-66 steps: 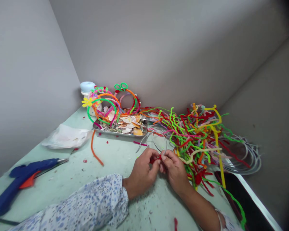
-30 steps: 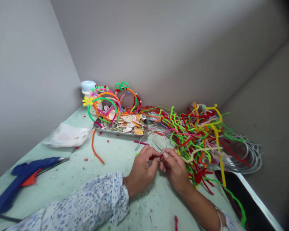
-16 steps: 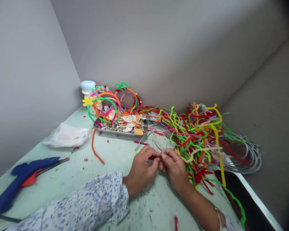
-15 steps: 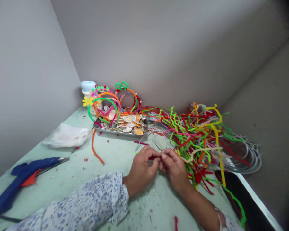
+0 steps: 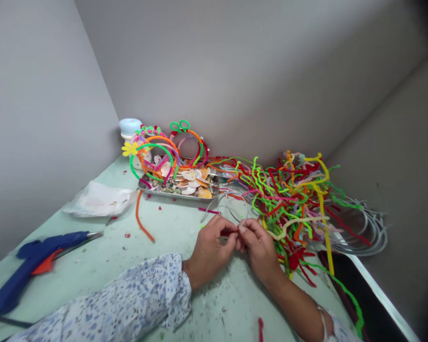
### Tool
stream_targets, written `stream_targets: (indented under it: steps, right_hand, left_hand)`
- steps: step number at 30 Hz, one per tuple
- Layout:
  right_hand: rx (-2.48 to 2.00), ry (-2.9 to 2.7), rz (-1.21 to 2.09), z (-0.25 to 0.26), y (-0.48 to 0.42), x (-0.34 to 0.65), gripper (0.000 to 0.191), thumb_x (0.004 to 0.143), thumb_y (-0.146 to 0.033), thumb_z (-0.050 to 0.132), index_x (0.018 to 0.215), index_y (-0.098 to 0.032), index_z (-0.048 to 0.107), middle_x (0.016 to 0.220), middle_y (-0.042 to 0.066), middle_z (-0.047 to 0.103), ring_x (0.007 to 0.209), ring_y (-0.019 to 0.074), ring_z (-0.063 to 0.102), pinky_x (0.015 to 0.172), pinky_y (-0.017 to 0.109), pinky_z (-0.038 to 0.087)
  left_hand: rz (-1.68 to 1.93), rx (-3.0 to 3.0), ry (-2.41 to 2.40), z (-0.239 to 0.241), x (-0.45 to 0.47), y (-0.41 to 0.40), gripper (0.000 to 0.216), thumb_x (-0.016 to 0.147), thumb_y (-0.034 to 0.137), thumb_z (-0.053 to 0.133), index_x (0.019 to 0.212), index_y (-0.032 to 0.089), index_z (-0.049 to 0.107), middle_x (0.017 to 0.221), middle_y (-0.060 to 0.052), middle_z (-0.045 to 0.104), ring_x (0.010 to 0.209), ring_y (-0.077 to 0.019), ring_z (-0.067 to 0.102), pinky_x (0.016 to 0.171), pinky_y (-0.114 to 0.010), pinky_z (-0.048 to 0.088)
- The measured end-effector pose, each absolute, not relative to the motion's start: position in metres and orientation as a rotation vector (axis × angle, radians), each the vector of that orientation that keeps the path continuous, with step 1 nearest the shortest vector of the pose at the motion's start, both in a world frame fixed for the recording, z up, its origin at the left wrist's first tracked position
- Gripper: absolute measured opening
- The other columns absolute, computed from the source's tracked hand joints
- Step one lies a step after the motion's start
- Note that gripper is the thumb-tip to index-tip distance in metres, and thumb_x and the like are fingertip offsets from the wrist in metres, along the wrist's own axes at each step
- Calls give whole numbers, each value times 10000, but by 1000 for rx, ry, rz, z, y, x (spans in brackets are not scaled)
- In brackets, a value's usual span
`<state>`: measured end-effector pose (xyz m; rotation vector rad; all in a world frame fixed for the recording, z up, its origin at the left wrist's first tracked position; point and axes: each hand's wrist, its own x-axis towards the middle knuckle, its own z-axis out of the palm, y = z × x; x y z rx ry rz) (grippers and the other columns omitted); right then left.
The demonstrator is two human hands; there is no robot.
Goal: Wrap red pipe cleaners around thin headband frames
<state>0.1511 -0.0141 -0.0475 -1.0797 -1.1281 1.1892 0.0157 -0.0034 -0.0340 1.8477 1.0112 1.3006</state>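
My left hand (image 5: 211, 249) and my right hand (image 5: 258, 249) meet fingertip to fingertip over the pale green table (image 5: 103, 256). Both pinch a small red pipe-cleaner piece (image 5: 232, 233), mostly hidden by the fingers. A thin bare headband (image 5: 231, 207) rises from between my fingertips; I cannot tell which hand grips it. Just to the right lies a big tangled heap of coloured pipe cleaners (image 5: 288, 199).
A metal tray of seashells (image 5: 180, 187) with decorated headbands (image 5: 160, 152) stands at the back, by a white jar (image 5: 130, 128). A blue glue gun (image 5: 32, 259) and plastic bag (image 5: 98, 199) lie left. An orange pipe cleaner (image 5: 141, 221), white headbands (image 5: 364, 228), a dark tray (image 5: 345, 280).
My fingers have shifted slightly up and closed tighter round the red piece, so less of it shows. Everything else on the table stays where it was.
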Motion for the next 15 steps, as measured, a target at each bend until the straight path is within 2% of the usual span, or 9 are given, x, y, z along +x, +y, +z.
stream_targets:
  steps: [15]
  right_hand:
    - [-1076,-1068,1232,-48,-15,150,184,827,-360,592,752,-201,535,528,-46,526,483,105,439,487,222,349]
  left_hand:
    - [1290,1831,1038,-33,16,-3,115,790,78,561,838,165,621,814,-18,617,765,-125,584,701,-231,464]
